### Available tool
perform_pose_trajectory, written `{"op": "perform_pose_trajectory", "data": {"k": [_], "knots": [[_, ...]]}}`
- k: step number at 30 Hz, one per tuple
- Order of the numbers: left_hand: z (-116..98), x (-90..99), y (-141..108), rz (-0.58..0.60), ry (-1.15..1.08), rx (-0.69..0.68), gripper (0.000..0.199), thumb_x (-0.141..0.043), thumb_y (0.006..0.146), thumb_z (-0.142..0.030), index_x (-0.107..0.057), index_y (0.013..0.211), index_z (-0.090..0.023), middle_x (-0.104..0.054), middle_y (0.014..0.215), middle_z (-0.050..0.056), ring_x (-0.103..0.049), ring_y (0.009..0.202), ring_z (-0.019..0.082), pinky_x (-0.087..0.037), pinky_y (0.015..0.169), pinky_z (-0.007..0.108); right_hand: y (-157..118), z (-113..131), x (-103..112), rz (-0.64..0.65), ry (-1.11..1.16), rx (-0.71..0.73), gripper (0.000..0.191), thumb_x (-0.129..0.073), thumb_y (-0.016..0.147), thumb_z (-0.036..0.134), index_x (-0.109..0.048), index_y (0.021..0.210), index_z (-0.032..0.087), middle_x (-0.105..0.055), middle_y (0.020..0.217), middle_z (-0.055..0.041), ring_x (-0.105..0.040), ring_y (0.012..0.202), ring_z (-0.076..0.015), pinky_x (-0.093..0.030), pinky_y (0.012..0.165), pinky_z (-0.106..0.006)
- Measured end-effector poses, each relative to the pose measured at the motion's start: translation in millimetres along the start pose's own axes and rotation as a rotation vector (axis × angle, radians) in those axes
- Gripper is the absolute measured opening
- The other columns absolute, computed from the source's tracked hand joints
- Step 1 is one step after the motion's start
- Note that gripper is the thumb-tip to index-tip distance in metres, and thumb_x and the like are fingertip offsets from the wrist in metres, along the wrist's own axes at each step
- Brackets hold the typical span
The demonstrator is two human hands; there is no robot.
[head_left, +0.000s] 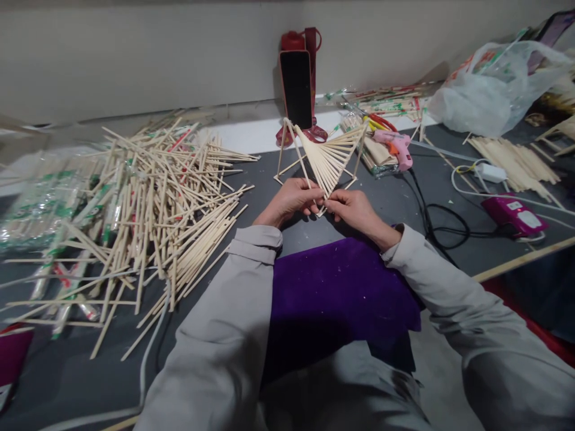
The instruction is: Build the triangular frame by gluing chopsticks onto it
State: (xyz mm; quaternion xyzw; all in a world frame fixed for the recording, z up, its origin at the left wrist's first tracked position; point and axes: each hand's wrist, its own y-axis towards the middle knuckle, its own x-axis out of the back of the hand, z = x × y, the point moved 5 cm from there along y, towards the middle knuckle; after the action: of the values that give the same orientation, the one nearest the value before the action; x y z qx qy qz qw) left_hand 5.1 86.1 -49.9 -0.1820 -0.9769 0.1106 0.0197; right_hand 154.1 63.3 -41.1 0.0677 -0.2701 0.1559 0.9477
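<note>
A frame built of pale wooden chopsticks stands on the grey table, with a twisted fan of sticks spread across its top. Both of my hands meet at its near corner. My left hand pinches the stick frame from the left, thumb and fingers closed at the corner. From the right, my right hand has its thumb and forefinger closed on the same corner, close to the left fingertips. Whether a separate small piece sits between the fingers is hidden.
Loose chopsticks and wrapped packs cover the left side. A phone leans on a red-capped bottle behind. Rightward lie a pink glue gun, black cable, purple power box and plastic bag.
</note>
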Motion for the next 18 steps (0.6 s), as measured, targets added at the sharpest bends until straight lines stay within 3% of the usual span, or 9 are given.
{"op": "perform_pose_trajectory", "data": {"k": [6,10,14,18], "knots": [[-2.0,1.4,-1.7,-0.021,0.050,-0.024,0.012,-0.070,0.078,-0.022,-0.067,0.080,-0.011,-0.065,0.064,0.003,-0.056,0.043,0.007,-0.036,0.039,0.020,-0.4,-0.3,-0.7,0.003,0.006,-0.004,0.025,-0.058,0.085,0.036,-0.065,0.076,0.015,-0.062,0.063,0.0003,-0.055,0.049,-0.0091,-0.039,0.053,-0.024],[-7.0,10.4,-2.2,-0.183,0.028,-0.094,0.019,-0.075,0.073,-0.025,-0.070,0.087,-0.012,-0.061,0.060,0.000,-0.044,0.038,0.004,-0.024,0.036,0.021,-0.9,-0.9,-1.7,0.016,0.020,-0.011,0.023,-0.059,0.083,0.035,-0.065,0.076,0.015,-0.063,0.065,0.0000,-0.055,0.049,-0.0092,-0.039,0.054,-0.024],[-13.0,14.5,-5.3,-0.332,-0.073,-0.164,0.021,-0.076,0.069,-0.026,-0.067,0.083,-0.013,-0.062,0.063,-0.001,-0.046,0.039,0.005,-0.024,0.036,0.021,-0.8,-3.4,-4.1,0.028,0.020,-0.010,0.024,-0.057,0.084,0.037,-0.066,0.079,0.015,-0.063,0.066,-0.0005,-0.056,0.050,-0.0102,-0.040,0.053,-0.024],[-18.1,13.0,-9.4,-0.376,-0.098,-0.169,0.018,-0.075,0.066,-0.022,-0.064,0.077,-0.014,-0.061,0.061,-0.003,-0.049,0.042,0.006,-0.029,0.038,0.021,-1.5,-2.3,-6.2,0.033,0.015,0.025,0.021,-0.058,0.083,0.034,-0.067,0.080,0.015,-0.063,0.067,-0.0007,-0.055,0.052,-0.0109,-0.040,0.055,-0.024]]}}
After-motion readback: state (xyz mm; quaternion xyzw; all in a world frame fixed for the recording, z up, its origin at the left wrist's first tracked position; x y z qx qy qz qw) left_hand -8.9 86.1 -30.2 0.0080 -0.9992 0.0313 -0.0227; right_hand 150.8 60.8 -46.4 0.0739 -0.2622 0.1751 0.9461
